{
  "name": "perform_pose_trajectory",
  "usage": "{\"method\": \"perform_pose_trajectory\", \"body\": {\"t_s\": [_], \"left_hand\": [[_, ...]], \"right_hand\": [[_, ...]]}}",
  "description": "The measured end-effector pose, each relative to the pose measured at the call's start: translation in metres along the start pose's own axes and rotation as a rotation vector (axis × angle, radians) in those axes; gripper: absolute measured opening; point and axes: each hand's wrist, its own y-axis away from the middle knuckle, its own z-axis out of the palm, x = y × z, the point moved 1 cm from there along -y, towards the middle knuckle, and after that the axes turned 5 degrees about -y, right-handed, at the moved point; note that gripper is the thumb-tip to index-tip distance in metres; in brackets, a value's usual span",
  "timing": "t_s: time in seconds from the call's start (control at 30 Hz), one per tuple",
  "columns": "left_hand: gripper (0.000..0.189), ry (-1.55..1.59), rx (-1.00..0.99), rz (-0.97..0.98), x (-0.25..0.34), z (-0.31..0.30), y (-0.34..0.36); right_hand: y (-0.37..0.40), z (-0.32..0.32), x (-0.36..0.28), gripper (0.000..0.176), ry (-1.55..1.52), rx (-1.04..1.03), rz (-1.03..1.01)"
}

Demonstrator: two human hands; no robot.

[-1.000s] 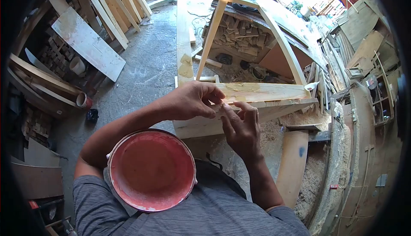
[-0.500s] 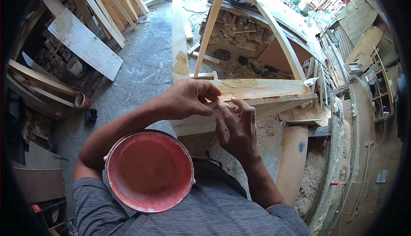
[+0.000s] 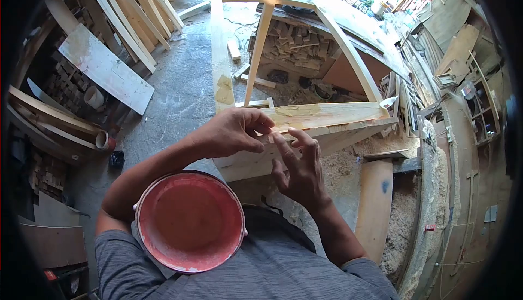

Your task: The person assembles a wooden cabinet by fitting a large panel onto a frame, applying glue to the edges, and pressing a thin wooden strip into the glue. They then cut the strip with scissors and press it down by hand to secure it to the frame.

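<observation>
My left hand is over the near edge of a wooden frame, fingers curled and thumb apart from them. My right hand faces it from the right, fingers spread and bent. The right index fingertip points up close beside the left fingertips, at the edge of a pale board. No held thing shows in either hand. Brownish smears mark the board's top. Below my left forearm a red bucket with a chalky inner wall sits in front of my chest, overlapping the arm in this view.
An arched wooden frame extends away over the floor. A small white nozzle-shaped thing lies at the board's right end. Timber planks lean at the back left, near a white panel. Sawdust and a curved board are on the right.
The view has shifted slightly, with the frame appearing a little farther left. Both hands stay close together at the board's edge; the right thumb and fingers have moved slightly.
</observation>
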Motion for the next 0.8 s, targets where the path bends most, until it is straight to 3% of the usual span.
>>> {"method": "perform_pose_trajectory", "body": {"t_s": [0.63, 0.8], "left_hand": [[0.051, -0.005, 0.010, -0.025, 0.005, 0.004, 0.002], [0.052, -0.049, 0.015, -0.029, 0.007, 0.002, 0.001]], "right_hand": [[-0.004, 0.009, -0.007, 0.052, 0.109, 0.052, 0.005], [-0.003, -0.003, -0.008, 0.053, -0.009, 0.085, 0.063]]}}
